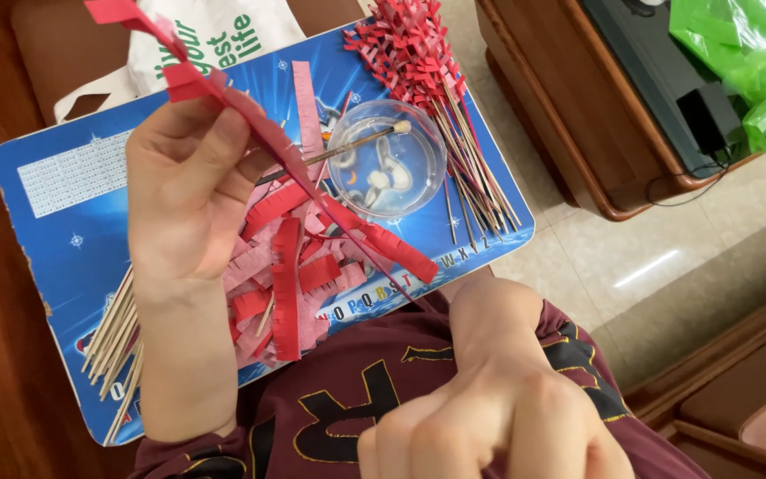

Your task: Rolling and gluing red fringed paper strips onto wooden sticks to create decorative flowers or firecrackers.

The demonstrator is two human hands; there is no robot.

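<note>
**Clerk:** Item one, the left hand (190, 191)?

**Keeper:** It was raised over the blue board (64, 239), fingers curled closed, pinching a red fringed paper strip (250, 120). The strip ran slantwise from above the board's far edge down toward its near edge, where its fringed lower end (392, 248) lay.

**Clerk:** Item two, the right hand (489, 417)?

**Keeper:** It was low, off the board's near edge, against the maroon shirt (347, 408). It was drawn into a loose fist, knuckles up. Whether it gripped anything, I could not tell.

**Clerk:** What lay on the board?

**Keeper:** A heap of cut red and pink fringed strips (290, 270) lay in the middle, reaching toward the near edge. A clear round dish (386, 160) sat just beyond the heap, toward the far right corner, with a thin stick (356, 146) resting across it. A bundle of sticks with red fringe already wound on (414, 53) lay at the far right corner, their bare ends fanned along the right edge. Plain wooden sticks (115, 341) lay at the near left corner, partly under the left forearm.

**Clerk:** And beyond the board?

**Keeper:** A white bag (197, 40) lay past the far edge. A green plastic bag (746, 62) lay on dark wooden furniture, well apart to the right.
</note>
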